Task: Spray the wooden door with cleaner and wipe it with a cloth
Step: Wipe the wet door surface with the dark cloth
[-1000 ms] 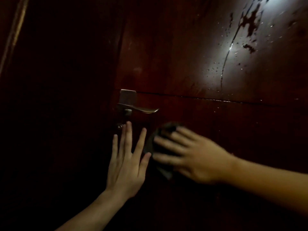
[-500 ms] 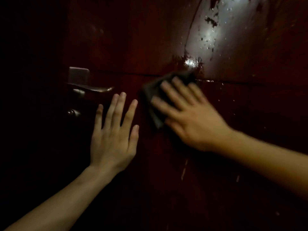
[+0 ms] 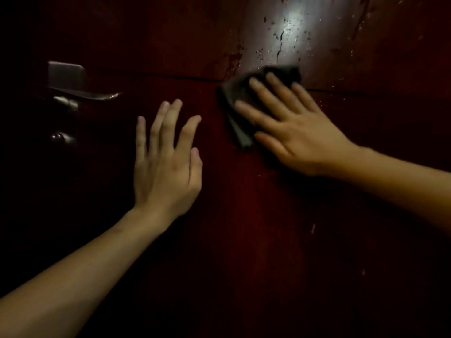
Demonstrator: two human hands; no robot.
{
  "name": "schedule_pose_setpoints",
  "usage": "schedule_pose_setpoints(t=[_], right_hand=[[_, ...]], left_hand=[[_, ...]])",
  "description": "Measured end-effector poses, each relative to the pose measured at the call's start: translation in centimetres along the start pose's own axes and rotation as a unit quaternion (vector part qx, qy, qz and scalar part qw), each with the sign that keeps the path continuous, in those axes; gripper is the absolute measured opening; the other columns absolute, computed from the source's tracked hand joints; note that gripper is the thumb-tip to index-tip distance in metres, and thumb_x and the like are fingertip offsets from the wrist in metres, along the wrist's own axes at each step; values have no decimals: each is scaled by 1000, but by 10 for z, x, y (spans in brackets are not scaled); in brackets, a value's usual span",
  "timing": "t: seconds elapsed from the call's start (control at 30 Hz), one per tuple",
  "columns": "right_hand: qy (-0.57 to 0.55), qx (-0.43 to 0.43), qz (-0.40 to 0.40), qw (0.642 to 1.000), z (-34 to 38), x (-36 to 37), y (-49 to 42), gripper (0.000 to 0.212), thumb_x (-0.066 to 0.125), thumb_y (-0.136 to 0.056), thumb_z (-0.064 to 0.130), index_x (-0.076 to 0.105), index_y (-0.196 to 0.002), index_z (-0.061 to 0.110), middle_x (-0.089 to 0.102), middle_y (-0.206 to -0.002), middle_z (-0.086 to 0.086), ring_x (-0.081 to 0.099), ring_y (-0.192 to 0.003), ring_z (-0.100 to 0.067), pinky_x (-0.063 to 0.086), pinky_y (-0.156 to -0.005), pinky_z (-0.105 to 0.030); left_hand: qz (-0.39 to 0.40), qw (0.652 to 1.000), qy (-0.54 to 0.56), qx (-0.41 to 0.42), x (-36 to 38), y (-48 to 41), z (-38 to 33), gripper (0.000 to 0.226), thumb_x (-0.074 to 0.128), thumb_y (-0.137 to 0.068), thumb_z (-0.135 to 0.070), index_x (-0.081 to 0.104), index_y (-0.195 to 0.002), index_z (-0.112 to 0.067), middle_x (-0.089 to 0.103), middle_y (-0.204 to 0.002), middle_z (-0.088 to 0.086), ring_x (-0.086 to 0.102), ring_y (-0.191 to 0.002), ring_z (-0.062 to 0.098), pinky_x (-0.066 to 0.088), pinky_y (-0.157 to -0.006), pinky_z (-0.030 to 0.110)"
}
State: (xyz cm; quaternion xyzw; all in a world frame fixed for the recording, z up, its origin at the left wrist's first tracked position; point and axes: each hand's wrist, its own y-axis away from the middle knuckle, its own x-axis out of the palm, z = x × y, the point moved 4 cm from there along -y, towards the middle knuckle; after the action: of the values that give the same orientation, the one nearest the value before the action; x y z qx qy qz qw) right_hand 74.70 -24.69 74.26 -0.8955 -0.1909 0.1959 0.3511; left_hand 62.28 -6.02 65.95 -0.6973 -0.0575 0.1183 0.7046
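A dark reddish wooden door [image 3: 268, 228] fills the view. Droplets and runs of cleaner [image 3: 285, 37] glisten on its upper right panel. My right hand [image 3: 297, 132] lies flat with fingers spread, pressing a dark folded cloth [image 3: 236, 98] against the door at the groove between panels, just under the wet patch. My left hand [image 3: 166, 162] rests flat on the door with fingers apart, holding nothing, left of the cloth and below the handle. No spray bottle is in sight.
A metal lever handle [image 3: 85, 93] on a square plate juts from the door at the left, with a keyhole [image 3: 58, 137] beneath it. A horizontal groove [image 3: 341, 90] crosses the door. The left side is very dark.
My right hand has slid the cloth up and to the right, from below the handle level to the panel groove under the wet patch. My left hand stayed flat on the door.
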Motion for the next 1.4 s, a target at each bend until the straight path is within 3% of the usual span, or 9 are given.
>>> schedule_pose_setpoints(t=[0.1, 0.23, 0.33, 0.47, 0.67, 0.93, 1.03, 1.2, 1.4], right_hand=[[-23, 30, -2, 999, 31, 8, 14, 64, 34, -104, 47, 16, -164, 35, 5, -173, -8, 0, -159, -34, 3, -126, -53], [-37, -248, 95, 963, 147, 34, 129, 61, 41, -102, 44, 25, -160, 39, 15, -172, 0, 25, -152, -27, -8, -127, -47], [-53, -282, 147, 947, 133, 40, 161, 56, 40, -105, 44, 26, -159, 41, 16, -171, 7, 33, -143, -16, -7, -127, -40], [-19, -117, 57, 991, 10, 22, 99, 60, 36, -101, 46, 24, -160, 40, 12, -169, 1, 35, -145, -32, 12, -122, -46], [-57, 157, -6, 986, -96, -2, 45, 59, 26, -107, 44, 8, -163, 38, -4, -173, -3, -9, -159, -28, -2, -126, -49], [16, -230, 167, 959, 93, 63, 275, 57, 38, -105, 45, 23, -160, 44, 13, -171, 8, 31, -148, -14, -10, -127, -44], [-13, -267, 223, 938, 78, 68, 303, 53, 32, -107, 44, 23, -159, 45, 16, -170, 15, 33, -144, -7, -5, -128, -39], [-50, -13, 45, 998, -60, 37, 203, 60, 36, -103, 44, 19, -160, 38, 6, -169, 2, 13, -155, -26, 6, -123, -42], [-77, 249, -14, 965, -100, 27, 174, 61, 32, -105, 43, 11, -163, 37, -2, -173, -3, -9, -159, -26, 1, -127, -48]], left_hand=[[-16, 1000, -1, -11, 2, 1, -3, 62, 38, -102, -26, 25, -161, -16, 22, -172, 8, 13, -161, 24, 6, -131, 54], [-6, 1000, 7, -2, 2, 2, -5, 64, 39, -102, -21, 21, -163, -17, 19, -172, 10, 10, -162, 24, 4, -130, 57], [13, 999, 6, 34, 4, -6, -20, 64, 42, -100, -19, 24, -162, -18, 17, -172, 13, 9, -162, 26, 1, -129, 59], [21, 992, -8, 127, 15, -32, -65, 62, 40, -99, -26, 32, -161, -21, 20, -172, 13, 14, -161, 28, 5, -129, 59], [1, 995, -37, 88, 34, -46, -93, 54, 31, -107, -31, 31, -160, -20, 19, -172, 12, 11, -161, 27, 5, -129, 60], [22, 989, -18, 144, 44, -19, -131, 58, 39, -98, -21, 39, -156, -15, 25, -169, 15, 18, -160, 30, 8, -128, 62], [29, 987, -11, 158, 51, -21, -152, 57, 39, -97, -22, 42, -154, -16, 25, -170, 15, 18, -160, 30, 7, -128, 62], [28, 987, -36, 153, 61, -26, -169, 61, 35, -97, -25, 37, -157, -20, 20, -172, 13, 13, -161, 28, 6, -128, 63], [4, 993, -6, 114, 67, -19, -191, 55, 40, -99, -25, 42, -153, -15, 25, -169, 15, 16, -161, 29, 7, -127, 64]])
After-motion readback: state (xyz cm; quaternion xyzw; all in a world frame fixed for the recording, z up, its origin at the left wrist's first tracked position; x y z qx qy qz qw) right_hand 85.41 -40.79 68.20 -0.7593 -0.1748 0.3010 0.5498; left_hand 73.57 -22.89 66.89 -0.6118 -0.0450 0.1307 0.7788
